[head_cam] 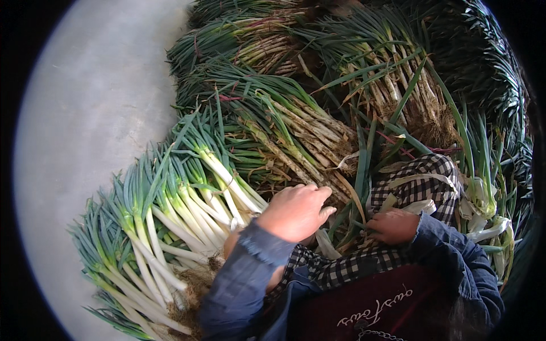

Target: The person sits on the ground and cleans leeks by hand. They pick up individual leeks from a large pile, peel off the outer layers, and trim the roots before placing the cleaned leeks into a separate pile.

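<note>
My left hand (pixel 296 212) is over the lower end of a soil-stained bundle of green onions (pixel 307 136). Its thumb and forefinger are apart, with nothing visible between them. Close to the left wrist lie cleaned green onions (pixel 192 217) with white stalks, green tops and roots turned towards me. My right hand (pixel 394 226) rests low over my lap, fingers curled, among loose dry leaves. A short pale stalk piece (pixel 389 202) shows just above it, but whether the fingers grip anything is hidden. Black-and-white checked cloth (pixel 435 170) covers my legs.
More uncleaned onion bundles (pixel 273 51) tied with reddish string lie farther off. Another rooty bundle (pixel 401 81) stands at upper right. Stripped skins and leaves (pixel 484 204) hang at right beside a dark heap of onion tops (pixel 473 55). Bare grey floor (pixel 98 98) spreads at left.
</note>
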A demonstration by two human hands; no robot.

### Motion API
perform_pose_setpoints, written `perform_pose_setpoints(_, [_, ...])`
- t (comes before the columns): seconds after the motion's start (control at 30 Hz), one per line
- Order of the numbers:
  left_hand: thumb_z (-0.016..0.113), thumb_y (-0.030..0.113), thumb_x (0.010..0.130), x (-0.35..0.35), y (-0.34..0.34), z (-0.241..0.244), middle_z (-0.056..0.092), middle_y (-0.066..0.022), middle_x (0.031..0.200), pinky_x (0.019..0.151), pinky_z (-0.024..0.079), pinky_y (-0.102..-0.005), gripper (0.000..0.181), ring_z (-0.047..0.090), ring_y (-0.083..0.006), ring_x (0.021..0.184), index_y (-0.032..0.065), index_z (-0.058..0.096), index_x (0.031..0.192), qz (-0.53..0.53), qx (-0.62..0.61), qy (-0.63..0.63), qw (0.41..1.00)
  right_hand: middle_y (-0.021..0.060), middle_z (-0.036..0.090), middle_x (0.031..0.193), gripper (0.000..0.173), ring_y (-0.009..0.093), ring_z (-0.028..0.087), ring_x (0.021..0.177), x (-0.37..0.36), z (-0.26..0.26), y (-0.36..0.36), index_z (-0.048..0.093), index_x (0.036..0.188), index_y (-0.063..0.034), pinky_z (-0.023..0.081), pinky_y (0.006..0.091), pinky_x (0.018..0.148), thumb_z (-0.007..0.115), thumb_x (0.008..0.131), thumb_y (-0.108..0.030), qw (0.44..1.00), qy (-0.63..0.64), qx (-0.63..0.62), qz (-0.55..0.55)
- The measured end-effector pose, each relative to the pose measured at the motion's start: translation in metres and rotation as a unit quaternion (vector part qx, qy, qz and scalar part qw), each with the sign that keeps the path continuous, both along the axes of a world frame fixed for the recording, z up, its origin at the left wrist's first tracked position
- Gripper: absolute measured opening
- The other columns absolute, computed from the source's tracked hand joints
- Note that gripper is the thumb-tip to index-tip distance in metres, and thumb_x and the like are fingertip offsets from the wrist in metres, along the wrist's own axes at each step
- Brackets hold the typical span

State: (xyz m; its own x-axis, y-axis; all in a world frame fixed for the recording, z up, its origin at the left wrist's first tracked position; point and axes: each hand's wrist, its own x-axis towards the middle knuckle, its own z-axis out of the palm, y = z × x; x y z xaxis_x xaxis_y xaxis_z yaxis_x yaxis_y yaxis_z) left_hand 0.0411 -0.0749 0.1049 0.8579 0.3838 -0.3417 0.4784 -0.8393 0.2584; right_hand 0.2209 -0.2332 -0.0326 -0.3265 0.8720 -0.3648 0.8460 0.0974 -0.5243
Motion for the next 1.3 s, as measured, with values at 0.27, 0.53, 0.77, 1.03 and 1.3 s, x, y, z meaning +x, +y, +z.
perform_pose_setpoints(0.27, [0.052,0.030,0.081,-0.015,0.062,-0.094,0.058,-0.0164,0.088,0.070,0.046,-0.0409,0.030,0.056,-0.0330,0.083,0.0042,0.054,0.094,0.082,-0.001,-0.027,0.996,0.0147,0.054,0.095,0.035,0.031,0.053,0.090,0.009,0.009,0.062,0.052,0.106,-0.0046,0.042,0.0418,0.079,0.052,0.081,-0.030,1.000,-0.012,-0.006,0.027])
perform_pose_setpoints(0.53, [0.056,0.025,0.078,-0.031,0.065,-0.117,0.057,-0.0145,0.086,0.071,0.046,-0.0401,0.028,0.055,-0.0324,0.083,0.0039,0.051,0.096,0.103,-0.091,-0.059,0.989,0.0192,0.044,0.104,0.047,0.036,0.041,0.099,0.000,-0.057,0.192,0.042,0.116,0.0004,0.037,0.0440,0.083,0.053,0.080,-0.028,0.971,-0.114,0.143,-0.156])
perform_pose_setpoints(0.77, [0.058,0.020,0.076,-0.045,0.061,-0.113,0.055,-0.0124,0.077,0.067,0.046,-0.0395,0.022,0.057,-0.0277,0.077,0.0021,0.052,0.087,0.118,-0.036,-0.047,0.991,0.0229,0.037,0.114,0.058,0.036,0.039,0.105,-0.030,-0.130,0.262,0.030,0.124,0.0034,0.038,0.0438,0.085,0.056,0.079,-0.023,0.937,-0.175,0.130,-0.274])
perform_pose_setpoints(1.03, [0.056,0.018,0.076,-0.043,0.057,-0.125,0.056,-0.0139,0.076,0.066,0.046,-0.0416,0.016,0.057,-0.0313,0.075,0.0022,0.054,0.079,0.105,-0.035,-0.143,0.984,0.0312,0.026,0.130,0.088,0.038,0.033,0.118,-0.030,-0.087,0.276,0.024,0.126,0.0114,0.032,0.0381,0.096,0.063,0.071,-0.045,0.954,0.078,-0.021,-0.288])
perform_pose_setpoints(1.3, [0.055,0.027,0.079,-0.028,0.060,-0.114,0.058,-0.0174,0.088,0.070,0.047,-0.0409,0.036,0.056,-0.0343,0.084,-0.0009,0.051,0.102,0.075,-0.079,-0.042,0.993,0.0220,0.056,0.098,0.051,0.025,0.056,0.088,0.020,-0.036,0.166,0.042,0.114,0.0079,0.044,0.0351,0.074,0.053,0.083,-0.032,0.931,0.151,-0.001,-0.331])
